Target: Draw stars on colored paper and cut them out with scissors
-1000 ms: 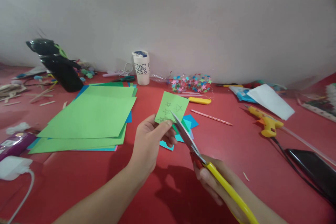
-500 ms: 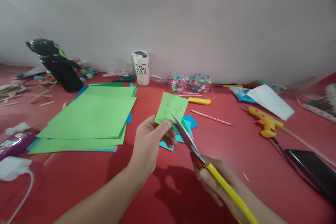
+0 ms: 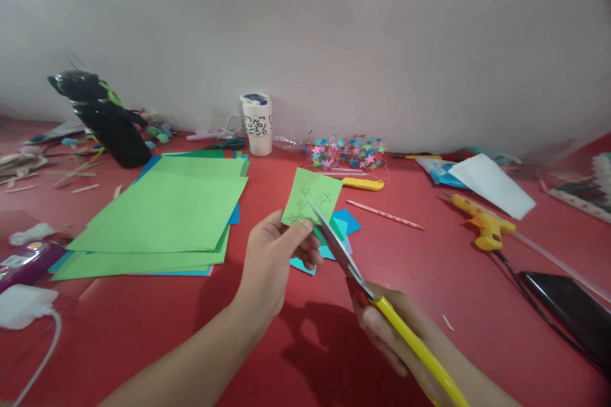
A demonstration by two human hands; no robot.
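Observation:
My left hand (image 3: 272, 254) pinches the lower edge of a small light-green paper (image 3: 312, 187) between thumb and fingers. Several stars are drawn on that paper in dark line. In my right hand (image 3: 382, 327) is a pair of scissors (image 3: 337, 245) with yellow handles, gripped and pointing up to the left. Its blade tips lie over the paper's lower part, close to my left thumb. Whether the blades have cut into the paper I cannot tell. Below the held paper, small blue and teal paper pieces (image 3: 351, 221) lie on the red table (image 3: 267, 356), partly hidden.
Large green sheets (image 3: 162, 203) are stacked at left, with a black bottle (image 3: 112, 124) behind. A white cup (image 3: 258, 126), star garlands (image 3: 346, 152), a yellow cutter (image 3: 365, 184) and a pencil (image 3: 384, 214) stand or lie beyond. A corded yellow glue gun (image 3: 484, 222) is at right.

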